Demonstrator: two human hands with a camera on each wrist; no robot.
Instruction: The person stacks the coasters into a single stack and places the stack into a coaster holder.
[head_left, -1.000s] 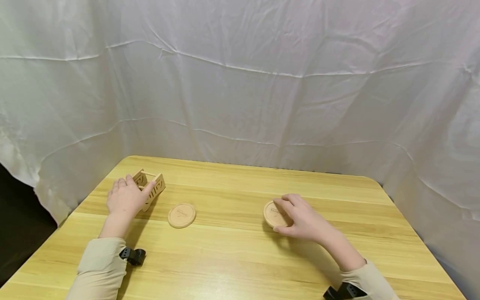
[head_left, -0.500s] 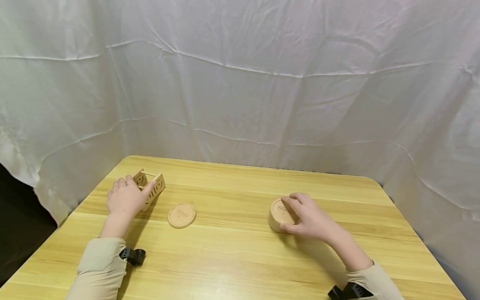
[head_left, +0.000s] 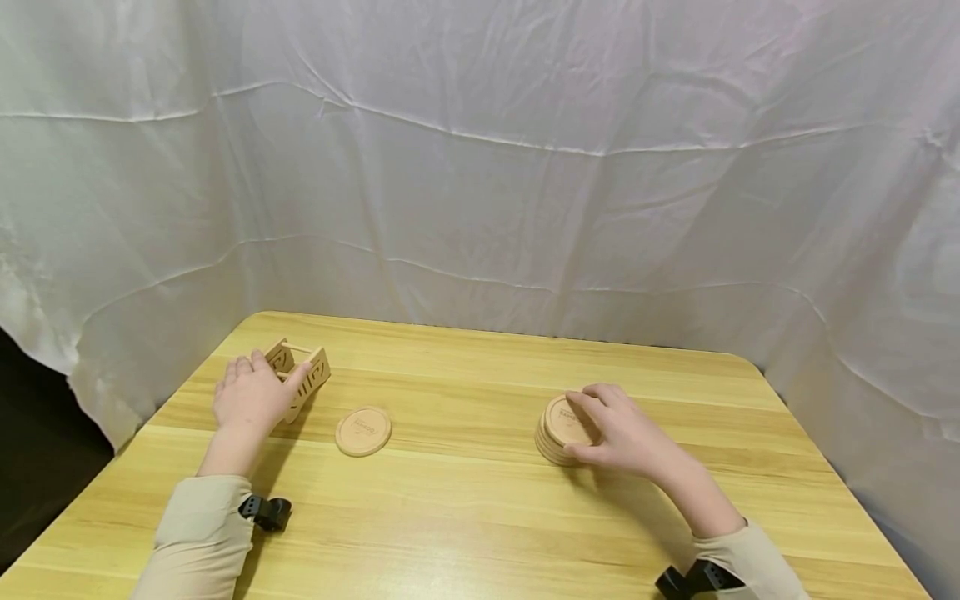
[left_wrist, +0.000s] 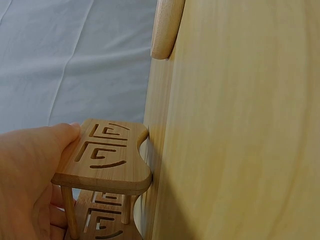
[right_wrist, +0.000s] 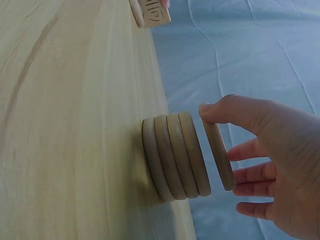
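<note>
Right now, the right hand (head_left: 618,432) pinches a coaster (right_wrist: 217,152) by its rim, thumb at one side and fingertips at the other, parted about as wide as the disc; the held piece hangs just above a stack of four coasters (right_wrist: 175,157), a narrow gap between; the stack stands on the table (head_left: 450,517), right of its middle and well in from the far edge; towards the far left corner, the left hand (head_left: 251,398) grips a slotted rack (head_left: 317,372), its fingers curled round the sides; a lone coaster (head_left: 363,431) lies flat nearby, between rack and stack; the step in hand seems to be handling one coaster at the stack, though whether lifting or lowering I cannot tell; either way, the next move probably calls for a steady pinch and a level disc, lest it nudge the rims beneath.
</note>
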